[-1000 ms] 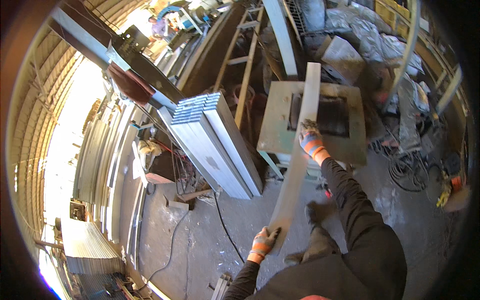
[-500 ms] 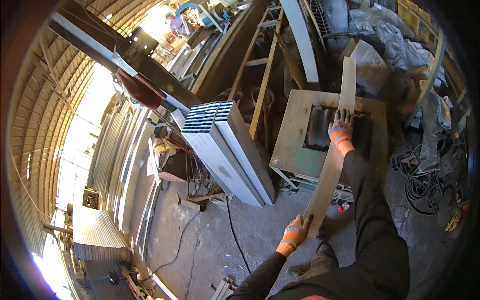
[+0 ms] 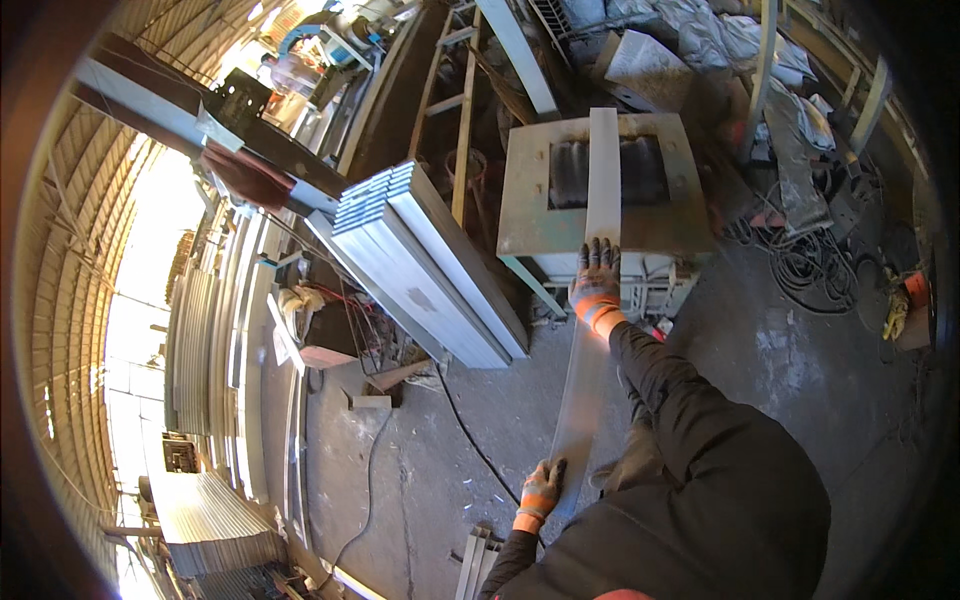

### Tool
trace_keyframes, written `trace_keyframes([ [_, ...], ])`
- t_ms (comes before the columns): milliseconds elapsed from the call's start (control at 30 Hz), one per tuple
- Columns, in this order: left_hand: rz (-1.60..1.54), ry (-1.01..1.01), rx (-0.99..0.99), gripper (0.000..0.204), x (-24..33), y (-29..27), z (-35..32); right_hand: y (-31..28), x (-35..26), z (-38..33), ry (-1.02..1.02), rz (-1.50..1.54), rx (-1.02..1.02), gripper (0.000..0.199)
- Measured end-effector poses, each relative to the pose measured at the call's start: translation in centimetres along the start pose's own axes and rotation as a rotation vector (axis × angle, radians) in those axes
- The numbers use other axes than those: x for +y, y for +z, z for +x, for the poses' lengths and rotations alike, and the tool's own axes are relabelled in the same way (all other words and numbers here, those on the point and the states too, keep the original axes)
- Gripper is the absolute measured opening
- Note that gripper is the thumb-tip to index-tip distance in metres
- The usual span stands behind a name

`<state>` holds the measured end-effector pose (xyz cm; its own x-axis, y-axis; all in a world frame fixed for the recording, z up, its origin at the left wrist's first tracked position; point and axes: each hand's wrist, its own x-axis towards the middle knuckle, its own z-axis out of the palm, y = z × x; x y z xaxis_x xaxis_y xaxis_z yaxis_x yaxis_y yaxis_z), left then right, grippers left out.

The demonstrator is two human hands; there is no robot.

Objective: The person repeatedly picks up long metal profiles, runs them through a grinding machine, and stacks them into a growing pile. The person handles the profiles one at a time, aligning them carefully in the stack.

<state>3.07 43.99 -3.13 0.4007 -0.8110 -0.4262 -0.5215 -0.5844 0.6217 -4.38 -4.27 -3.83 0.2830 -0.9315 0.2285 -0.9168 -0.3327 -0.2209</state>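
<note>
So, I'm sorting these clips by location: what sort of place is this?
Probably a metal fabrication workshop: there are stacked metal profiles, corrugated sheets at lower left, and coiled cables on the floor at right.

Left hand (image 3: 541,489), right hand (image 3: 597,277), both in work gloves (image 3: 595,292), orange at the cuffs (image 3: 600,313), dark at the fingertips (image 3: 597,244)! Then long black sleeves (image 3: 668,378), dark top (image 3: 650,535), dark trousers (image 3: 637,458).

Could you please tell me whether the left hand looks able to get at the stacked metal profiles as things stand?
Probably not right away: the left hand holds the near end of the long metal strip, and the stacked metal profiles stand farther ahead.
</note>
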Motion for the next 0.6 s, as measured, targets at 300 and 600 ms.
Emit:
trace_keyframes([
  [300,-0.055,-0.199,-0.089,0.058,-8.7,-1.7,-14.9,-6.5,-6.6,-16.5,-0.06,-0.028,-0.163,0.093],
  [600,0.137,-0.1,-0.353,0.081,-1.2,-5.7,-5.3,-0.2,-1.8,-4.6,-0.07,0.267,0.077,0.09],
])
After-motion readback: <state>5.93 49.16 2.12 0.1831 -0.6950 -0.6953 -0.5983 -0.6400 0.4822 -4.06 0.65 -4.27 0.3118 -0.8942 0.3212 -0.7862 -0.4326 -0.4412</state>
